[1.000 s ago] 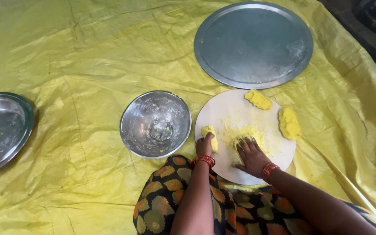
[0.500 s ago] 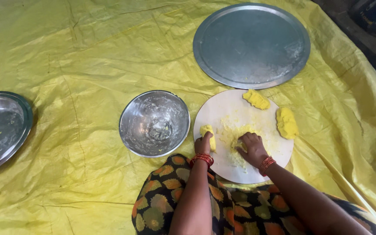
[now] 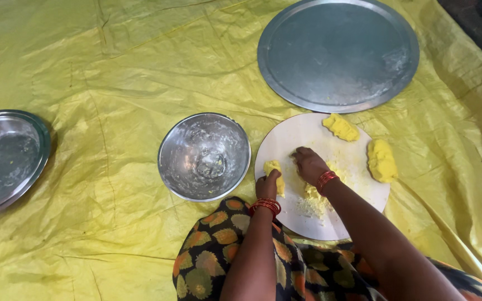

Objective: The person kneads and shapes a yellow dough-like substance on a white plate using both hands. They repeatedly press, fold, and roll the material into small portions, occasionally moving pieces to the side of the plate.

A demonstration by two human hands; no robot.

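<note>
The left hand point(image 3: 266, 187) rests at the 9 o'clock edge of a round white board point(image 3: 297, 139), fingers curled around a small dough lump point(image 3: 275, 170) that pokes out above the knuckles. The right hand point(image 3: 309, 165) lies near the middle of the board, fingers drawn together and pressed down on the board, with smeared, crumbly dough point(image 3: 313, 200) just behind it toward 6 o'clock. Whether it grips anything underneath cannot be told. Both wrists carry red bangles point(image 3: 266, 206).

Two more dough pieces sit on the board: one point(image 3: 340, 127) at 12 o'clock, a bigger one point(image 3: 382, 160) at 3 o'clock, apart from each other and from the hands.

Just beside the board at 9 o'clock stands a steel bowl point(image 3: 205, 156), dusted inside. At 12 o'clock from the board, nearly touching it, lies a large flat steel tray point(image 3: 338, 53). Well apart at 9 o'clock, a second steel dish point(image 3: 4, 159) is cut by the frame edge. All rest on a crinkled yellow sheet point(image 3: 101, 72). A patterned orange and green cloth point(image 3: 207, 256) covers the person's lap at 6 o'clock.
</note>
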